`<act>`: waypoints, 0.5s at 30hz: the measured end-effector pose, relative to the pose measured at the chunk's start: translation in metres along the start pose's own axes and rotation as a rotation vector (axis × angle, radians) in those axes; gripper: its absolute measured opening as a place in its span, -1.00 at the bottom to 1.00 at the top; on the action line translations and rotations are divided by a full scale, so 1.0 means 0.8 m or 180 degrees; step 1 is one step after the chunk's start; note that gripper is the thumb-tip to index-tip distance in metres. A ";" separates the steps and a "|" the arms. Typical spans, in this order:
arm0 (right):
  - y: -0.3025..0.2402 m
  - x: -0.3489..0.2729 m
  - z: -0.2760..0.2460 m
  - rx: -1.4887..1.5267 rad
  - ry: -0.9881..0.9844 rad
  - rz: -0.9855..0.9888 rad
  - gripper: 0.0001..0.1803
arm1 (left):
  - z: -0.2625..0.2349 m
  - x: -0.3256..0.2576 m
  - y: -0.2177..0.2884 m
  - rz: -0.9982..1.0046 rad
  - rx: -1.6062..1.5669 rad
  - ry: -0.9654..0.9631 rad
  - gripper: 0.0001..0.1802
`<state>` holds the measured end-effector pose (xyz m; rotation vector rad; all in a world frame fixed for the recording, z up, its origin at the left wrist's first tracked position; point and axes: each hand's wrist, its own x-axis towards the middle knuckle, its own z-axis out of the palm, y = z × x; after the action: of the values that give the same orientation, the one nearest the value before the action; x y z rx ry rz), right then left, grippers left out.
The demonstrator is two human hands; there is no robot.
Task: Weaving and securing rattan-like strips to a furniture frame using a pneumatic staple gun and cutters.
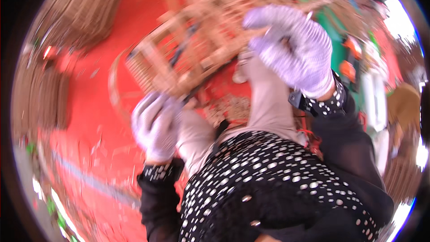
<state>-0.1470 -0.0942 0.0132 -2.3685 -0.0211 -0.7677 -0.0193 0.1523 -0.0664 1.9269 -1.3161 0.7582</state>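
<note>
A tan slatted wooden frame (210,36) with a woven left end lies in front of me, blurred by motion. My left hand (156,123), in a pale lilac knitted glove, is closed with its fingers curled down beside the frame's near left corner. What it grips, if anything, is hidden. Above the frame's right part, my right hand (298,49) wears a matching glove. Its thumb and forefinger curve apart, and nothing shows between their tips. Left of the frame, a thin tan strip (113,83) bends in an arc toward my left hand.
Stacks of brown flat pieces (80,13) and more brown stacks (42,98) stand at the left on the red floor (96,152). Tan scraps (230,107) lie between my legs. A green object (336,31) and orange-handled items (349,65) are at the right.
</note>
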 end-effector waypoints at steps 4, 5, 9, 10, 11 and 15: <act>0.149 -0.086 -0.159 -0.0526 0.1832 0.0994 -0.71 | 0.010 -0.003 0.004 0.0005 0.0162 0.0092 -0.78; 0.183 -0.120 -0.200 -0.1101 0.2098 0.1518 -0.69 | 0.010 -0.003 0.005 0.0010 0.0308 0.0026 -0.85; 0.290 -0.240 -0.305 -0.1301 0.1134 0.4230 -0.51 | 0.016 -0.002 0.006 -0.0013 0.0247 -0.0002 -0.80; 0.312 -0.263 -0.309 -0.1831 0.0893 0.4414 -0.47 | 0.017 -0.002 0.005 -0.0018 0.0189 0.0015 -0.81; 0.331 -0.282 -0.310 -0.1979 0.0728 0.4458 -0.42 | 0.018 -0.001 0.007 0.0064 0.0107 0.0151 -0.82; 0.406 -0.315 -0.306 -0.2070 0.0332 0.2179 -0.46 | 0.009 -0.002 0.011 0.0010 0.0431 0.0002 -0.81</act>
<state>-0.4185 -0.4517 -0.1539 -2.6311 1.1751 -0.5976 -0.0274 0.1450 -0.0699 2.0303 -1.2969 0.8693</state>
